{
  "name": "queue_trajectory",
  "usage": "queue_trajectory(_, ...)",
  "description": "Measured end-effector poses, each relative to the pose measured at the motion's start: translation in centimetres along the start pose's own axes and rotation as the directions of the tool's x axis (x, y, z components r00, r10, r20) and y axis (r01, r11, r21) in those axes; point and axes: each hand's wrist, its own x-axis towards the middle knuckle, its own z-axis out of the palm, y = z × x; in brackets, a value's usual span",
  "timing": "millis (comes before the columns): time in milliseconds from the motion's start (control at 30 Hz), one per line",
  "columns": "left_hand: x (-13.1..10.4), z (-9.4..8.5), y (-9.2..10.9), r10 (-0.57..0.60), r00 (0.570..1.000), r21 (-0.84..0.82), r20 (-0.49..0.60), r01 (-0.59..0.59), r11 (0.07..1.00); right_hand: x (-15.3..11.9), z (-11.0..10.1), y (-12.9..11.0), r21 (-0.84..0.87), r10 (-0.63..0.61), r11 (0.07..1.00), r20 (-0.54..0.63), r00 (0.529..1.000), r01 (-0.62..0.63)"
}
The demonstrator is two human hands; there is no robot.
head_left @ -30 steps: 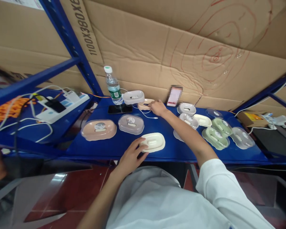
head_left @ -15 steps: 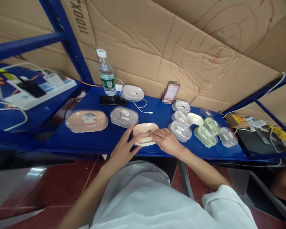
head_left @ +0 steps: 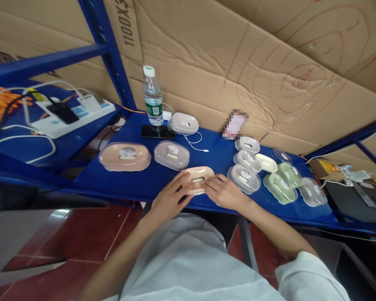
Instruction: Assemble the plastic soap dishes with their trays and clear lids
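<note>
Between my hands, at the front edge of the blue table [head_left: 138,184], is a peach soap dish [head_left: 201,171] with a slot in its middle. My left hand [head_left: 172,196] grips its left end, fingers curved over the rim. At the right end my right hand [head_left: 224,193] has its fingers bunched against the dish. A pink soap dish [head_left: 141,158] and a greyish one [head_left: 178,154], both with clear covers and round labels, lie to the left. Right of my hand stands another grey covered dish [head_left: 245,177].
Several more dishes cluster at the right, among them a green one [head_left: 280,190] and a cream one [head_left: 266,163]. A water bottle [head_left: 153,102], a black phone [head_left: 156,132] and a white cable [head_left: 196,146] are at the back. Cardboard [head_left: 191,58] walls the rear.
The view has shifted, so the table's things appear further right. My fingers have moved off the dish's middle, and its slot now shows more fully.
</note>
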Motion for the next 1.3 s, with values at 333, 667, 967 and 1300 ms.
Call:
queue_trajectory(333,-0.8,0.5,-0.5,0.109,0.994,0.118,0.002,-0.109,0.987,0.9,-0.3,1.4,0.145,-0.017,0.989,0.027,0.999,0.013)
queue_trajectory(667,-0.5,0.1,0.0,0.093,0.995,0.118,-0.044,-0.087,0.989,18.3,4.3,13.0,-0.039,0.369,0.928,0.235,0.899,-0.37)
queue_trajectory(967,-0.6,0.1,0.0,0.073,0.997,0.092,-0.026,-0.07,0.993,13.5,2.9,13.4,-0.104,0.511,0.86,0.196,0.837,-0.5)
queue_trajectory(1300,-0.4,0.0,0.3,0.042,0.999,0.083,-0.01,-0.041,0.996,12.7,3.4,13.9,-0.052,0.518,0.853,0.188,0.834,-0.519)
